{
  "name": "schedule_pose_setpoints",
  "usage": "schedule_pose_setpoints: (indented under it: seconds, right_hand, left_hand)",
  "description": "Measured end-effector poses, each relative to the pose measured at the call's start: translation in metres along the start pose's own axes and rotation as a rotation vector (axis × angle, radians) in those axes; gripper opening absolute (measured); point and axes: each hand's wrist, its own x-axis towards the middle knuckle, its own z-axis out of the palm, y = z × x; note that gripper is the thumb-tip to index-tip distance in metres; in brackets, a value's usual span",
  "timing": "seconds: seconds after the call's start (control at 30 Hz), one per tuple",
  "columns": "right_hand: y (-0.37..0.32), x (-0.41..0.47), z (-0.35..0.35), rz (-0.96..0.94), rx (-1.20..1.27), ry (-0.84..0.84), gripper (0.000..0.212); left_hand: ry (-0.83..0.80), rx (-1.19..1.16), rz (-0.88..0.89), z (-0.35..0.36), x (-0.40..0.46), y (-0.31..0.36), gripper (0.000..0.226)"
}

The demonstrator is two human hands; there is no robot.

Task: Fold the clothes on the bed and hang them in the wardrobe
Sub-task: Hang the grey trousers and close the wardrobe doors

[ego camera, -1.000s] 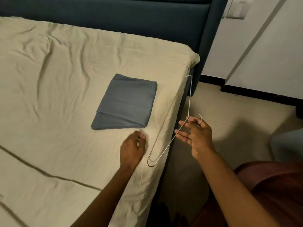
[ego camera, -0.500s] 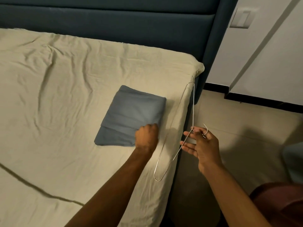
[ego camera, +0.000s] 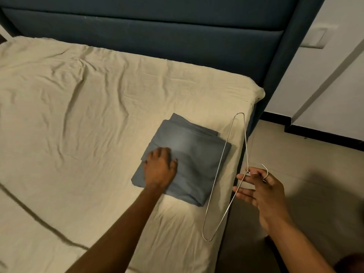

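Observation:
A folded grey-blue garment [ego camera: 197, 154] lies on the cream bed sheet [ego camera: 78, 115] near the bed's right edge. My left hand [ego camera: 160, 169] rests on the garment's left near part, fingers curled down onto the cloth; whether it grips the cloth I cannot tell. My right hand [ego camera: 260, 192] holds a thin wire hanger [ego camera: 226, 174] by its neck, the hook over a finger. The hanger hangs tilted above the bed's right edge, its long side crossing the garment's right border.
A dark blue padded headboard [ego camera: 157, 36] runs along the back. To the right are a tiled floor [ego camera: 305, 164], a white wall with a black skirting [ego camera: 315, 133] and a light switch [ego camera: 313, 39]. A seam line crosses the sheet at lower left.
My left hand has moved from the sheet near the bed's edge up onto the folded garment. The right hand keeps the hanger, now closer to the garment.

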Motion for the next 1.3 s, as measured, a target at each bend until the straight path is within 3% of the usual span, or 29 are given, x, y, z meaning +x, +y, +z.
schedule_pose_setpoints:
  seconds: [0.13, 0.3, 0.43, 0.57, 0.73, 0.8, 0.87, 0.93, 1.07, 1.17, 1.3]
  right_hand:
    - [0.004, 0.001, 0.005, -0.002, 0.012, 0.027, 0.016]
    - [0.007, 0.004, 0.014, 0.014, 0.031, 0.061, 0.016]
    - [0.008, 0.004, 0.025, 0.031, 0.049, 0.061, 0.016]
    - [0.001, 0.003, 0.035, 0.014, 0.045, 0.025, 0.016]
    - [0.003, 0.004, 0.047, 0.005, 0.015, -0.003, 0.015]
    - [0.009, 0.004, 0.051, 0.011, -0.001, -0.008, 0.015]
    - [0.015, 0.004, 0.054, 0.018, -0.018, -0.011, 0.015]
    - [0.019, 0.004, 0.055, 0.019, -0.030, -0.010, 0.015]
    - [0.022, 0.003, 0.056, 0.005, -0.072, 0.005, 0.015]
    - [0.020, -0.002, 0.056, -0.031, -0.089, 0.002, 0.015]
    - [0.015, -0.005, 0.058, -0.082, -0.137, -0.020, 0.015]
  left_hand:
    - [-0.115, -0.028, -0.308, -0.012, 0.034, -0.041, 0.070]
    - [-0.233, -0.132, -0.269, -0.012, 0.056, -0.051, 0.066]
    - [-0.214, -0.611, -0.315, -0.021, 0.052, -0.064, 0.036]
    - [-0.088, -0.859, -0.416, -0.044, 0.034, -0.100, 0.039]
    - [-0.023, -0.542, -0.673, -0.049, 0.002, -0.165, 0.044]
    - [0.034, -0.290, -0.690, -0.048, -0.006, -0.165, 0.043]
    - [0.166, -0.059, -0.565, -0.050, -0.011, -0.143, 0.040]
    - [0.255, -0.003, -0.311, -0.048, -0.019, -0.104, 0.042]
    - [0.010, 0.131, 0.041, -0.018, -0.026, -0.007, 0.064]
    - [-0.136, 0.233, 0.003, 0.001, -0.017, 0.027, 0.065]
    - [-0.055, 0.134, -0.052, -0.004, 0.001, 0.018, 0.026]
